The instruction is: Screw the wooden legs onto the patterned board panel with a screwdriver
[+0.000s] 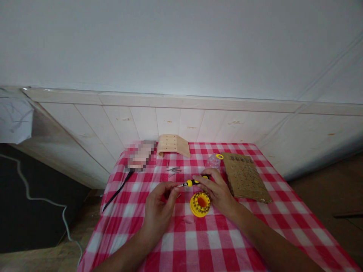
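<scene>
My right hand (217, 190) grips a small yellow-and-black screwdriver (193, 183) by its handle, the metal tip pointing left. My left hand (159, 206) is pinched at that tip, fingers pressed together on something too small to make out. Just below the screwdriver a round yellow bit holder (200, 204) with an orange centre rests on the red-and-white checked tablecloth (181, 241). Both hands hover above the middle of the table.
Several loose screws (174, 170) lie beyond the hands. A curved wooden piece (173, 145) with holes sits at the far edge, a brown perforated board (244, 175) at right, a clear plastic bag (214, 160) beside it. A black cable (119, 190) runs off the left edge.
</scene>
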The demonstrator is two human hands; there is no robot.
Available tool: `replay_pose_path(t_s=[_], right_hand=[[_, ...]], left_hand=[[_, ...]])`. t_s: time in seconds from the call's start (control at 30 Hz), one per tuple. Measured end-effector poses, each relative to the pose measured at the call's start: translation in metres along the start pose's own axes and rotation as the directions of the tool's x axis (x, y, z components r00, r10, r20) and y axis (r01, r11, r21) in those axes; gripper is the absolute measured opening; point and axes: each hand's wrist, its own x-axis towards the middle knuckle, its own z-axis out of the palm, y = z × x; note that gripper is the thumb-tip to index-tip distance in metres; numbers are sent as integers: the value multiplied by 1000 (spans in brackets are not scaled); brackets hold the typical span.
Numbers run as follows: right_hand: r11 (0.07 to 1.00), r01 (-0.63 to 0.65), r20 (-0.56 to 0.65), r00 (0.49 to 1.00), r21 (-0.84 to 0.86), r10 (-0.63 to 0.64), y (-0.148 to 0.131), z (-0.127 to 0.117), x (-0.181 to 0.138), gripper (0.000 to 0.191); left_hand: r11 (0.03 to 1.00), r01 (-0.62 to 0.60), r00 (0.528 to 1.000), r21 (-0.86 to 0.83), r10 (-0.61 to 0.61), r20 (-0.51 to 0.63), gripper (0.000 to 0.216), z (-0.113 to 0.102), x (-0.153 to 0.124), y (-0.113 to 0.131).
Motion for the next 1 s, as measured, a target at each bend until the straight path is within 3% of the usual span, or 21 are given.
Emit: replay_pose_path(t_s=[0.43,0.57,0.8,1.0], right_hand=[[1000,19,11,1000,-8,-19,1,1,-1,32],[998,-48,-8,999,-36,48,0,0,1,31],[989,-132,-23,991,-70,131,0,1,3,29],[985,-159,-7,987,-64,158,1,2,5,27]], left_hand=[[998,46,998,31,-48,51,24,0,0,-2],[998,67,997,3,-67,27,24,-1,4,-6],[991,31,999,129,-26,-44,27,-5,10,-14],[988,117,992,103,-121,33,29,-6,15,-13]])
